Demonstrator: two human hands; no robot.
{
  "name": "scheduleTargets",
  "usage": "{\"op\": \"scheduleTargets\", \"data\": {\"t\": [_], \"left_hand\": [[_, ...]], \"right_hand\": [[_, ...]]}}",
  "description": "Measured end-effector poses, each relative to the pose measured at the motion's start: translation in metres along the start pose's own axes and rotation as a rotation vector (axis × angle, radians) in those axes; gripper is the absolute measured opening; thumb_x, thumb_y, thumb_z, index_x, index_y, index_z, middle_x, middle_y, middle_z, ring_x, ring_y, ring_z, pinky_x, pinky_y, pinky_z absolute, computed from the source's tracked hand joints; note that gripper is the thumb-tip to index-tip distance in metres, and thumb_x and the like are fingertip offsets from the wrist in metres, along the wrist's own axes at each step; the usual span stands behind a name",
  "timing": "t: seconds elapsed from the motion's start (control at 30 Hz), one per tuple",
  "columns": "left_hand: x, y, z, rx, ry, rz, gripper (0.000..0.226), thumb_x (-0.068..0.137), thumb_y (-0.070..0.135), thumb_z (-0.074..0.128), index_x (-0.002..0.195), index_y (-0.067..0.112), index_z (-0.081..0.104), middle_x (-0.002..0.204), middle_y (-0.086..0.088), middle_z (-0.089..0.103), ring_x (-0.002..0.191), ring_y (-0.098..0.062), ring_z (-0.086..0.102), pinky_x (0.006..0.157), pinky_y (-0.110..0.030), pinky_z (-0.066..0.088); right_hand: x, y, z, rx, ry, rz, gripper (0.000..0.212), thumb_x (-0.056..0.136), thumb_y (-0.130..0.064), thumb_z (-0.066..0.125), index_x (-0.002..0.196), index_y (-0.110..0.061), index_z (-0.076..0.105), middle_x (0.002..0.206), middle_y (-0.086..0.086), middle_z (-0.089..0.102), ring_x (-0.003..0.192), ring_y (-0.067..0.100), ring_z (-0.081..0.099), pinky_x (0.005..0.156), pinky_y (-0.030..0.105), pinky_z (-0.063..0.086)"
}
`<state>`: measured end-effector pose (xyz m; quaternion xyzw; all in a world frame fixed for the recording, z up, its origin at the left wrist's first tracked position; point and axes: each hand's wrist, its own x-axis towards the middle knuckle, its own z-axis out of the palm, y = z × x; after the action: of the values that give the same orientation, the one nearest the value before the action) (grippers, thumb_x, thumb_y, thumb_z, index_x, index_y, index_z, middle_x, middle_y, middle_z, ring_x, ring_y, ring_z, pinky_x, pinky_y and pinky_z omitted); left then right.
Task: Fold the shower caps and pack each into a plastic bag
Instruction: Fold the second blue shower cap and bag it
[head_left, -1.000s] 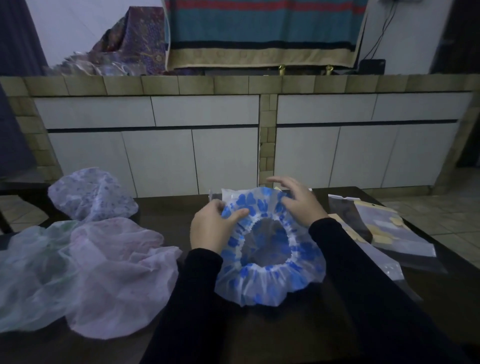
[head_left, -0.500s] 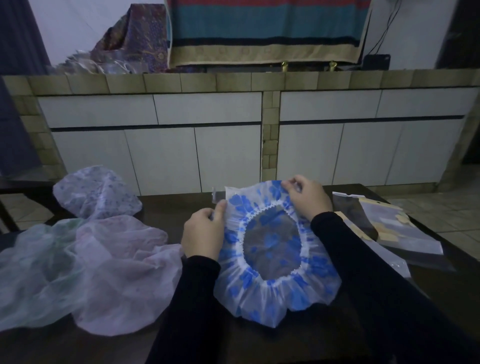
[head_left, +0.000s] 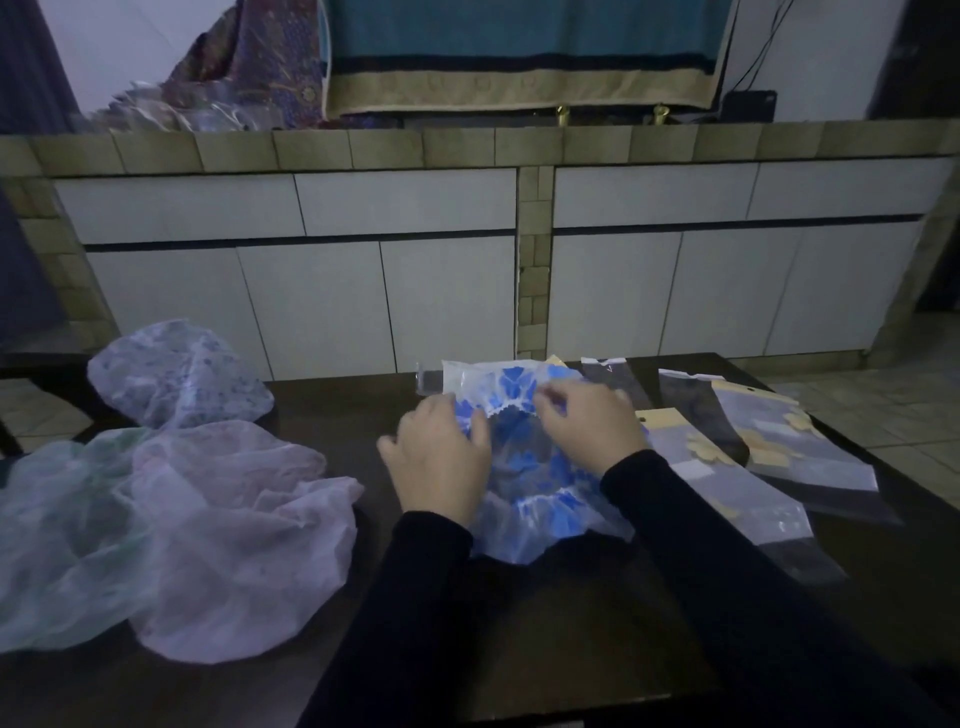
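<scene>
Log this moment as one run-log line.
step: folding | left hand: grips blue shower cap | right hand: pinches cap rim | bagged: not yet

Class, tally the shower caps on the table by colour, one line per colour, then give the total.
Blue-patterned cap, under both hands: 1
Pale pink cap: 1
Pale green cap: 1
White cap with small dark print: 1
Total: 4

A clear shower cap (head_left: 540, 499) with blue blotches lies on a dark brown table (head_left: 571, 649), beside a pale pink cap (head_left: 234, 530), a pale green cap (head_left: 57, 535), and black sleeves (head_left: 727, 597).
</scene>
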<state>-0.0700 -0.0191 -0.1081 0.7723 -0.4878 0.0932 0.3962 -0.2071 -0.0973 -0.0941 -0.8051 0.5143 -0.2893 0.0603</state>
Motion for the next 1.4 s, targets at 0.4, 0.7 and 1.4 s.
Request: {"op": "scheduleTargets", "data": {"t": [0.4, 0.7, 1.4], "left_hand": [[-0.041, -0.013, 0.007, 0.359, -0.762, -0.091, 0.105, 0.073, 0.090, 0.016, 0.154, 0.025, 0.000, 0.161, -0.004, -0.005, 0.148, -0.027, -0.003, 0.113, -0.058, 0.003], [0.010, 0.035, -0.003, 0.385, -0.564, 0.370, 0.039, 0.097, 0.030, 0.036, 0.132, 0.021, 0.050, 0.138, -0.003, 0.050, 0.131, -0.025, 0.041, 0.111, -0.063, 0.009], [-0.003, -0.020, 0.010, 0.128, -0.447, 0.292, 0.057, 0.092, 0.053, 0.045, 0.143, 0.029, 0.039, 0.152, 0.005, 0.035, 0.141, -0.014, 0.027, 0.113, -0.050, 0.015]], "right_hand": [[-0.042, 0.019, 0.035, -0.280, -0.556, -0.005, 0.063, 0.094, -0.053, 0.033, 0.150, -0.039, 0.007, 0.161, -0.004, 0.003, 0.147, 0.024, 0.003, 0.114, 0.055, 0.000], [-0.032, 0.005, 0.021, 0.026, -0.274, -0.135, 0.044, 0.094, -0.028, 0.050, 0.136, -0.022, 0.044, 0.138, 0.002, 0.048, 0.130, 0.020, 0.041, 0.110, 0.049, 0.029], [-0.056, 0.007, 0.006, 0.044, -0.233, -0.219, 0.051, 0.098, -0.053, 0.031, 0.143, -0.032, 0.039, 0.152, -0.011, 0.031, 0.142, 0.010, 0.021, 0.115, 0.046, 0.018]]}}
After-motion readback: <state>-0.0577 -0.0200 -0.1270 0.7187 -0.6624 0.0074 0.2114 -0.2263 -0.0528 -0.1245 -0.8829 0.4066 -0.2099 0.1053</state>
